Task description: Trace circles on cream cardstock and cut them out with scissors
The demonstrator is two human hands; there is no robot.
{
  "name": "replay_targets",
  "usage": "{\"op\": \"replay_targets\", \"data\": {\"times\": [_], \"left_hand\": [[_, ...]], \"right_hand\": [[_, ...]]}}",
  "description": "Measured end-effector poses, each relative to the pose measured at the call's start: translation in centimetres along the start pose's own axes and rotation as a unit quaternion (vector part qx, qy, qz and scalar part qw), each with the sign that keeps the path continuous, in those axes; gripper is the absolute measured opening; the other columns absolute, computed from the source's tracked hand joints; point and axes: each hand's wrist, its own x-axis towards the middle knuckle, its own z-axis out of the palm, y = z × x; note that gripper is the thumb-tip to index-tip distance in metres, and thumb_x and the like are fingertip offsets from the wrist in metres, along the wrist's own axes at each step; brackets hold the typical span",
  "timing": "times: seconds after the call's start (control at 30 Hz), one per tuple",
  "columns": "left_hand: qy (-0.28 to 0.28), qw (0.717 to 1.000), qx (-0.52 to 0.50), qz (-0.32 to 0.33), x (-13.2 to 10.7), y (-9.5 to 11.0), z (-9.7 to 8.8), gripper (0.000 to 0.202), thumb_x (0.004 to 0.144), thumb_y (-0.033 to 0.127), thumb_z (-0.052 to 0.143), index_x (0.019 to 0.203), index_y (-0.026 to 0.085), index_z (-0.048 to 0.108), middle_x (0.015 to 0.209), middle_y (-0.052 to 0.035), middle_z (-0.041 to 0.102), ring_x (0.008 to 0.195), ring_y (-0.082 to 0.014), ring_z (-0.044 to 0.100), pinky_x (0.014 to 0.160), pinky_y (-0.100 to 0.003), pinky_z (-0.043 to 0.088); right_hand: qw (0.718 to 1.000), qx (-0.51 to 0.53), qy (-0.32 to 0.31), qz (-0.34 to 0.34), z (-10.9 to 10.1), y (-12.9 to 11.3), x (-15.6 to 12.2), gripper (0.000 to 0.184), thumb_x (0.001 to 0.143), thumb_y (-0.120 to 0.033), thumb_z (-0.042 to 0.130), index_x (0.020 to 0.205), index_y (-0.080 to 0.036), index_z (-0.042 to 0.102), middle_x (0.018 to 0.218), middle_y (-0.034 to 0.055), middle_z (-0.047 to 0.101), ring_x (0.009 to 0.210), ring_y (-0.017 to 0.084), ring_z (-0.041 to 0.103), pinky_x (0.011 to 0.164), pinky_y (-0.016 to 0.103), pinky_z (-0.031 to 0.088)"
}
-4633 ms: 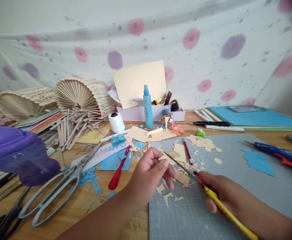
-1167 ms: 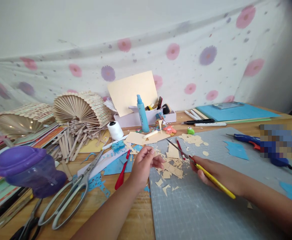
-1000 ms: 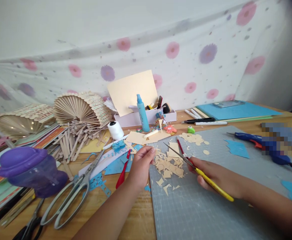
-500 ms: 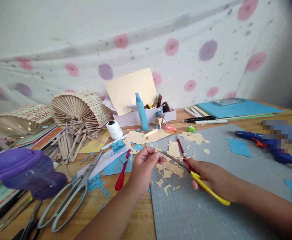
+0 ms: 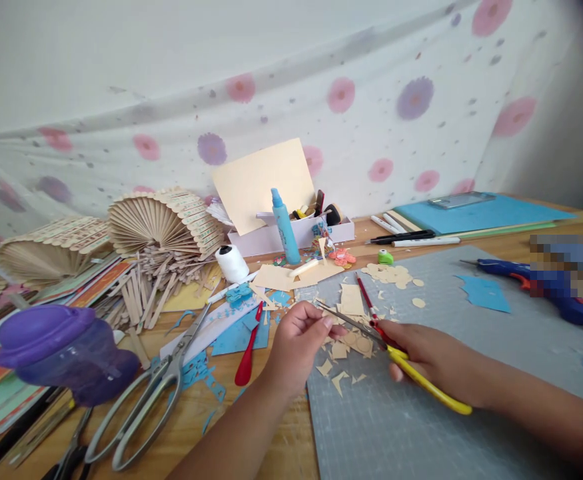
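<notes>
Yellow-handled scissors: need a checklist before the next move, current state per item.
1. Scissors gripped in right hand: ok, fingers are around the handles.
2. Left hand clear of the blades: not ok, the tips are right by its fingertips; contact can't be judged.
3. Paper piece pinched in left hand: cannot tell, too small and partly hidden.
4. Blades open: cannot tell from this angle.
5. Cream discs apart from the scraps near the hands: ok, most are piled farther back on the grey mat.
6. Blue tool with red trigger away from both hands: ok, lying off to the right.
</notes>
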Motion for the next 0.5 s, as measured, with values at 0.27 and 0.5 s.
{"op": "replay_targets", "data": {"times": [0.27, 0.5], "left_hand": [[-0.002, 1.0, 0.001, -0.006, -0.15, -0.06, 0.08, 0.02, 0.063, 0.023, 0.064, 0.063, 0.017, 0.045, 0.056, -0.0007, 0.065, 0.057, -0.0121, 0.061, 0.061, -0.025, 0.046], [-0.013, 1.0, -0.009, -0.006, -0.26, -0.36, -0.01, 0.019, 0.063, 0.022, 0.063, 0.06, 0.017, 0.045, 0.06, -0.0013, 0.065, 0.059, -0.0124, 0.06, 0.062, -0.026, 0.046]], "right_hand": [[0.999, 0.023, -0.031, -0.005, -0.2, -0.12, -0.11, 0.014, 0.078, -0.022, 0.044, 0.088, -0.021, 0.053, 0.084, 0.0036, 0.065, 0.077, 0.02, 0.057, 0.068, 0.029, 0.041], [0.999, 0.021, -0.042, -0.007, -0.41, -0.28, -0.1, 0.02, 0.078, -0.024, 0.045, 0.097, -0.021, 0.052, 0.087, 0.0044, 0.064, 0.078, 0.02, 0.056, 0.069, 0.03, 0.041]]}}
